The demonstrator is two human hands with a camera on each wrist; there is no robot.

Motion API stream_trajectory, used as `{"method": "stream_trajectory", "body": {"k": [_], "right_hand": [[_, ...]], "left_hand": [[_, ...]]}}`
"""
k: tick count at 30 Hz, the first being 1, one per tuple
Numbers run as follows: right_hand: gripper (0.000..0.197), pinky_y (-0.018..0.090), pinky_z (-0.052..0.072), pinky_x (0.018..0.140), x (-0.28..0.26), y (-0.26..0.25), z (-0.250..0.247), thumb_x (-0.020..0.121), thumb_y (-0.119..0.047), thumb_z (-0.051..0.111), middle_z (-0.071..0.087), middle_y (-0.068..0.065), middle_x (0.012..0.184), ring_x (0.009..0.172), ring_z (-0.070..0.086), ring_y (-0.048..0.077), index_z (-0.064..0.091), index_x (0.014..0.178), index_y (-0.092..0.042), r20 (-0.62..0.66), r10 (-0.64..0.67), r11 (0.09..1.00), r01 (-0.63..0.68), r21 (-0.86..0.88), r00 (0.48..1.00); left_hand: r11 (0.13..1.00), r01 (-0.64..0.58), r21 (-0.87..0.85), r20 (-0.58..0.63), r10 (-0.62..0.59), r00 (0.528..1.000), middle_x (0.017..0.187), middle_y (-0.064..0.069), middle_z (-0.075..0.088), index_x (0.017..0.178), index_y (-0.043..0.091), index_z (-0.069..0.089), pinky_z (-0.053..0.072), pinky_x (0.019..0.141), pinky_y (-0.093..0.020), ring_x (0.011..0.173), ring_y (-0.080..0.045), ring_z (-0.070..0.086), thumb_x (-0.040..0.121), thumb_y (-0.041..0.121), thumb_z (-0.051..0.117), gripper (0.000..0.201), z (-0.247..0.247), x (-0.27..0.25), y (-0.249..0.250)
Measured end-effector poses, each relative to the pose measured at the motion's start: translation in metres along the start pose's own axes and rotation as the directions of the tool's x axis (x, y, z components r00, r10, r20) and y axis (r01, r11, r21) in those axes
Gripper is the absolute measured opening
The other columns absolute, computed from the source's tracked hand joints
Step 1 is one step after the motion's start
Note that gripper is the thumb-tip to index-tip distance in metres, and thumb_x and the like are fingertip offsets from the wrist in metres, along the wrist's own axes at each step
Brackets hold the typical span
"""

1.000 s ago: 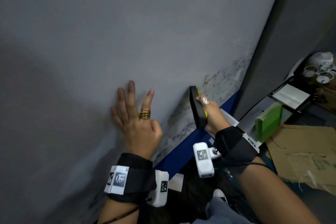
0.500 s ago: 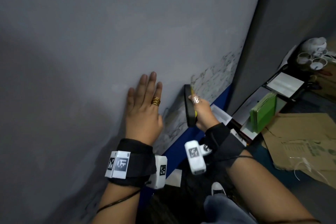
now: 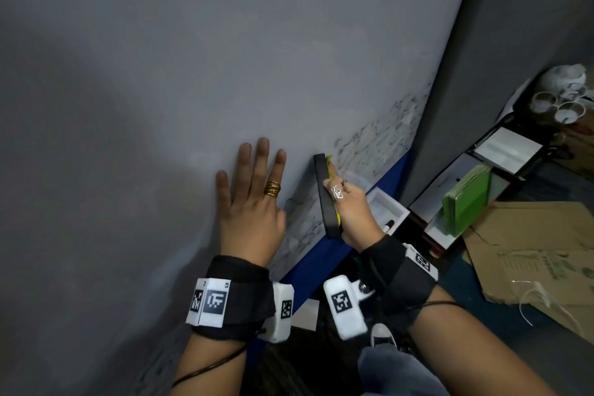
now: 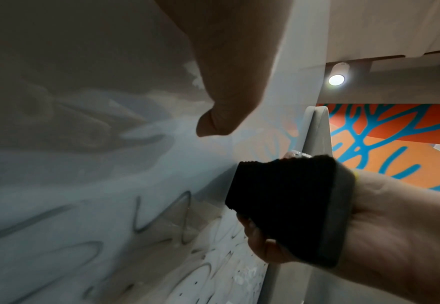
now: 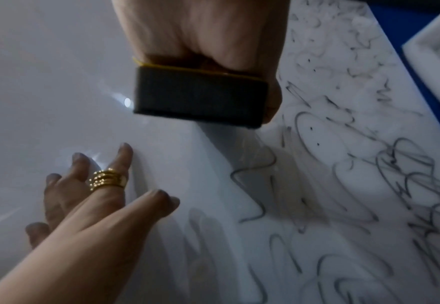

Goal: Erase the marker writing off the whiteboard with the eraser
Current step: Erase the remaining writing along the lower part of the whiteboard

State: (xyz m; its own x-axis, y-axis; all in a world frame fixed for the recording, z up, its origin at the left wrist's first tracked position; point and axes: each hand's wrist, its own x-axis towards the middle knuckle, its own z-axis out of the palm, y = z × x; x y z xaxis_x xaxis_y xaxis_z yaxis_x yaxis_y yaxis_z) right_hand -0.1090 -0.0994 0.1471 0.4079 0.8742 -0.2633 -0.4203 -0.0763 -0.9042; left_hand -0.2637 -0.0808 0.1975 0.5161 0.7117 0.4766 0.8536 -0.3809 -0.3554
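The eraser (image 3: 325, 196) is gripped in the right hand (image 3: 352, 207), its dark felt held against the whiteboard (image 3: 225, 58) beside the marker writing (image 5: 343, 185). The left hand (image 3: 252, 202) is laid flat on the whiteboard, fingers straight, left of the eraser.

Grey wall (image 3: 514, 42) – cardboard (image 3: 540, 254) on floor – orange-blue mural (image 4: 395, 139)
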Motion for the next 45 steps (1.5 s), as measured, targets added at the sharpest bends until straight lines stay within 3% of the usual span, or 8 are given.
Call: {"method": "stream_trajectory", "body": {"k": [4, 11, 16, 25, 31, 34, 37, 45], "right_hand": [[0.036, 0.041, 0.034, 0.110, 0.031, -0.014, -0.012, 0.094, -0.021, 0.052, 0.049, 0.011, 0.137, 0.126, 0.048, 0.027, 0.055, 0.126, -0.005, -0.128, -0.011, 0.999, 0.018, 0.049, 0.992], [0.018, 0.013, 0.039, 0.040, 0.017, -0.058, -0.029, 0.096, -0.013, 0.052, 0.060, 0.000, 0.056, 0.044, 0.054, 0.008, 0.058, 0.079, -0.009, -0.046, 0.072, 0.994, -0.076, -0.081, 0.996], [0.028, 0.016, 0.033, 0.105, 0.002, -0.019, -0.005, 0.098, -0.005, 0.043, 0.044, -0.013, 0.133, 0.123, 0.042, 0.000, 0.056, 0.123, -0.005, 0.084, -0.082, 0.995, 0.087, -0.048, 0.993], [0.017, 0.020, 0.039, 0.050, 0.040, -0.054, -0.038, 0.096, -0.016, 0.051, 0.048, 0.004, 0.070, 0.060, 0.046, 0.015, 0.057, 0.080, -0.014, -0.120, 0.033, 0.999, -0.035, -0.013, 0.992], [0.040, 0.020, 0.042, 0.075, 0.010, 0.006, -0.010, 0.098, -0.013, 0.047, 0.059, 0.002, 0.114, 0.090, 0.054, 0.009, 0.044, 0.137, -0.021, 0.075, -0.141, 0.985, 0.148, -0.088, 0.987], [0.030, 0.025, 0.045, 0.060, 0.022, -0.002, -0.015, 0.098, -0.013, 0.048, 0.054, -0.004, 0.090, 0.065, 0.055, 0.006, 0.055, 0.128, -0.012, -0.040, -0.183, 0.977, 0.177, -0.117, 0.982], [0.036, 0.047, 0.050, 0.084, 0.066, -0.019, -0.045, 0.096, -0.022, 0.054, 0.065, 0.017, 0.100, 0.096, 0.063, 0.034, 0.057, 0.122, 0.003, -0.220, -0.044, 0.998, 0.035, -0.046, 0.974], [0.030, 0.028, 0.044, 0.087, 0.072, -0.026, -0.070, 0.097, -0.022, 0.051, 0.060, 0.006, 0.107, 0.100, 0.055, 0.020, 0.059, 0.120, -0.004, -0.003, -0.005, 1.000, 0.005, -0.028, 1.000]], "left_hand": [[1.000, -0.006, -0.008, -0.006, 0.006, 1.000, 0.156, -0.005, -0.025, 0.152, 0.022, 0.009, -0.021, 0.111, -0.048, 0.143, -0.024, -0.024, 0.074, 0.032, 0.046, 0.087, -0.001, 0.002, -0.004], [1.000, 0.024, 0.010, -0.006, -0.024, 1.000, 0.155, -0.007, -0.027, 0.152, 0.022, 0.006, -0.022, 0.110, -0.052, 0.142, -0.028, -0.025, 0.077, 0.035, 0.044, 0.085, 0.002, 0.004, 0.000], [0.996, 0.042, -0.072, -0.029, -0.045, 0.999, 0.157, -0.006, -0.021, 0.151, 0.023, 0.012, -0.024, 0.108, -0.053, 0.143, -0.029, -0.021, 0.073, 0.031, 0.044, 0.085, 0.004, 0.006, 0.008], [0.980, 0.094, -0.175, -0.021, -0.100, 0.995, 0.159, -0.009, -0.008, 0.150, 0.022, 0.019, -0.016, 0.109, -0.058, 0.144, -0.028, -0.019, 0.072, 0.028, 0.062, 0.089, -0.006, 0.007, 0.014], [0.916, 0.163, -0.367, -0.053, -0.196, 0.979, 0.155, -0.014, 0.003, 0.149, 0.023, 0.029, -0.004, 0.103, -0.064, 0.142, -0.036, 0.001, 0.073, 0.025, 0.051, 0.078, -0.035, 0.033, 0.041], [0.931, 0.133, -0.339, -0.039, -0.155, 0.987, 0.156, -0.014, 0.001, 0.147, 0.023, 0.033, -0.006, 0.105, -0.065, 0.144, -0.035, -0.006, 0.072, 0.024, 0.055, 0.078, -0.033, 0.048, 0.041], [0.948, 0.219, -0.231, 0.040, -0.215, 0.976, 0.157, -0.013, -0.007, 0.147, 0.027, 0.033, -0.009, 0.100, -0.069, 0.142, -0.033, -0.023, 0.067, 0.023, 0.067, 0.087, -0.026, 0.053, 0.050], [0.874, 0.404, -0.270, -0.057, -0.433, 0.900, 0.152, -0.015, 0.003, 0.147, 0.032, 0.033, 0.005, 0.097, -0.073, 0.140, -0.036, 0.004, 0.070, 0.018, 0.054, 0.081, -0.023, 0.083, 0.098]]}}
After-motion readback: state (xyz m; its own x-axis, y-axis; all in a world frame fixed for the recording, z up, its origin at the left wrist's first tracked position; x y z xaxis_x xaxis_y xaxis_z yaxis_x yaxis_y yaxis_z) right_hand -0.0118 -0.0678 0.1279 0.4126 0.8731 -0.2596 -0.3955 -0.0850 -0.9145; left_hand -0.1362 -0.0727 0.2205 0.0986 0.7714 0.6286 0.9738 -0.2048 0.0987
